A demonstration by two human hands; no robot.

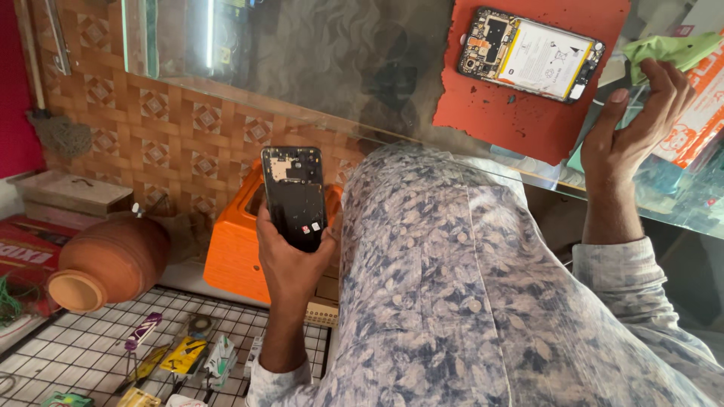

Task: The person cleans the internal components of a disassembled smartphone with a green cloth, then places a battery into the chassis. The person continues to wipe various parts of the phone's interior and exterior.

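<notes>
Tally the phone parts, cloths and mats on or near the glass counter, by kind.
Opened phone, battery showing, on the mat: 1
Black phone back cover in left hand: 1
Green cloth at right hand: 1
Red mat: 1
Total: 4

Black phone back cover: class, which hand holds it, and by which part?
The left hand holds the black phone back cover upright by its lower end, fingers wrapped around the bottom edges. The right hand touches a green cloth.

The left hand [290,260] is raised upright, its fingers curled in a grip (thumb on one side). The right hand [633,128] reaches forward, fingers spread.
</notes>
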